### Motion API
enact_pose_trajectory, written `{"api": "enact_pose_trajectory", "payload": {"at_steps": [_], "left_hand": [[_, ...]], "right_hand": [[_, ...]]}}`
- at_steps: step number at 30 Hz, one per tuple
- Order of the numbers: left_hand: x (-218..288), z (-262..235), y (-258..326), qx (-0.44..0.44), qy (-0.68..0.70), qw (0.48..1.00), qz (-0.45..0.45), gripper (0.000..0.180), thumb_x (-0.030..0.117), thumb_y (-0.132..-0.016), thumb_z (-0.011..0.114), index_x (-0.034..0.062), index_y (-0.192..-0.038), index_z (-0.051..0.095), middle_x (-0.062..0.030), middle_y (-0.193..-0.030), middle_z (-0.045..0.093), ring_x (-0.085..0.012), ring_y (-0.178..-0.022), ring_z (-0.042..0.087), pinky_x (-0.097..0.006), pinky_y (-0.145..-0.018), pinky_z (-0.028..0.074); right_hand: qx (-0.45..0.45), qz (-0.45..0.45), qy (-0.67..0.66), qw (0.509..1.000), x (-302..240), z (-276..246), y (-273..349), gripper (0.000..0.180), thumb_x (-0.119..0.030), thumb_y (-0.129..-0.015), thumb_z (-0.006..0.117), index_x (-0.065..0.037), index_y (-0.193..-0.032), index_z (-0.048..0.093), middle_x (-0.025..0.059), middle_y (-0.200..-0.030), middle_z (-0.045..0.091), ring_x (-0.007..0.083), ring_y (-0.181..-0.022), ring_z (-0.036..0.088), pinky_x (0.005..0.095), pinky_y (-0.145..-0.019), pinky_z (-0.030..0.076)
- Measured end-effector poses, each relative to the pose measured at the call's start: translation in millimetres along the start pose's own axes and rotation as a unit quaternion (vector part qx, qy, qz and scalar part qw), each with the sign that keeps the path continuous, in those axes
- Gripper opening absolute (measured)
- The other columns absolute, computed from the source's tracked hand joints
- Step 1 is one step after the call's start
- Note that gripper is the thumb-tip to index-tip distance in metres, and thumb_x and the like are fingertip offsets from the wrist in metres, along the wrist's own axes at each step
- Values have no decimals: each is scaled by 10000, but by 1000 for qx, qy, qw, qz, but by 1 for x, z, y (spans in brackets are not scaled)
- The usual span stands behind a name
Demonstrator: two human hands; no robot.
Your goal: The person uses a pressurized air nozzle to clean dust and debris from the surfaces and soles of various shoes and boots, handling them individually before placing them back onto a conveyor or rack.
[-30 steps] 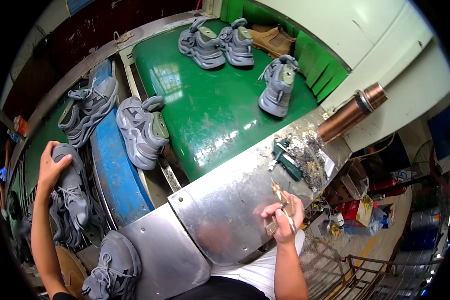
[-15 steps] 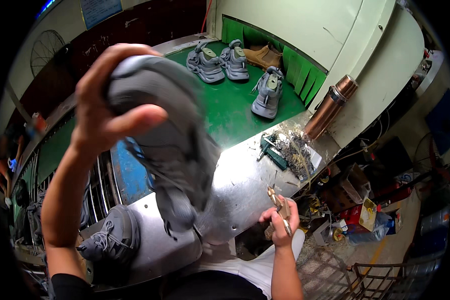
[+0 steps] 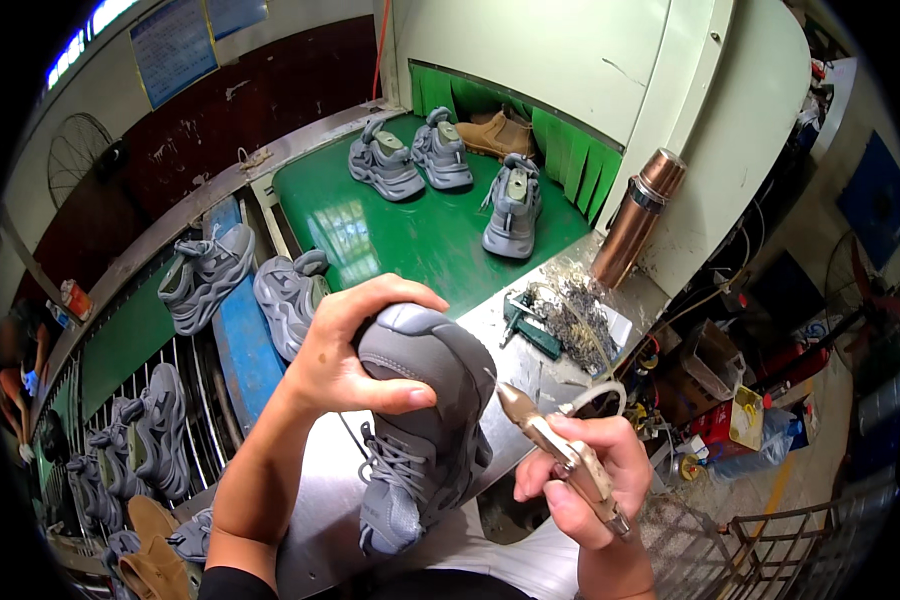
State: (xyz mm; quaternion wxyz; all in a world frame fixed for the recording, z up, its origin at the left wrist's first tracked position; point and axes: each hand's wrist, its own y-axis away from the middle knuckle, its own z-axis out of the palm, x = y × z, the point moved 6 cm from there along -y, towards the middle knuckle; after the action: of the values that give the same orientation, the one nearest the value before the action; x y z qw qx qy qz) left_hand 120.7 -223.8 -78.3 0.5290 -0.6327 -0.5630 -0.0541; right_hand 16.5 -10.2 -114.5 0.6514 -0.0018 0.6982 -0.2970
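A grey sneaker (image 3: pixel 422 425) is gripped at its heel end by the left hand (image 3: pixel 355 350), thumb laid across the upper, at lower centre of the frame, toe pointing down. A pen-like heated tool (image 3: pixel 560 455) with a white cord is clasped in the closed right hand (image 3: pixel 580 475), its tip held just beside the shoe's side. Above, on the green conveyor belt (image 3: pixel 370 235), three more grey sneakers (image 3: pixel 440 160) are seen. A copper flask (image 3: pixel 638 215) is stood upright at right.
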Motion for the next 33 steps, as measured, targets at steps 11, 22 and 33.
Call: {"api": "enact_pose_trajectory", "payload": {"at_steps": [11,22,33], "left_hand": [[-34,-9,-2,29,35,995,-89,724,451,-618,826,-23,-1118,601,-109,-1066,621,-196,-960,611,-312,-853,473],[-78,-19,6,78,108,978,-162,703,492,-625,784,13,-1110,614,-65,-1009,609,-154,-948,590,-288,-843,465],[-100,-22,17,124,109,964,-208,838,639,-608,750,8,-1139,599,-67,-1024,616,-156,-938,601,-288,-841,465]], "right_hand": [[-3,6,-85,996,34,20,-55,407,-33,-814,543,38,-1208,469,93,-631,515,160,-543,518,314,-541,477],[53,-35,-180,982,99,20,-11,382,41,-827,544,64,-1204,489,57,-638,570,106,-552,554,260,-514,472],[54,-12,-122,991,128,30,27,381,54,-814,551,44,-1190,496,58,-641,583,89,-541,539,241,-508,449]]}}
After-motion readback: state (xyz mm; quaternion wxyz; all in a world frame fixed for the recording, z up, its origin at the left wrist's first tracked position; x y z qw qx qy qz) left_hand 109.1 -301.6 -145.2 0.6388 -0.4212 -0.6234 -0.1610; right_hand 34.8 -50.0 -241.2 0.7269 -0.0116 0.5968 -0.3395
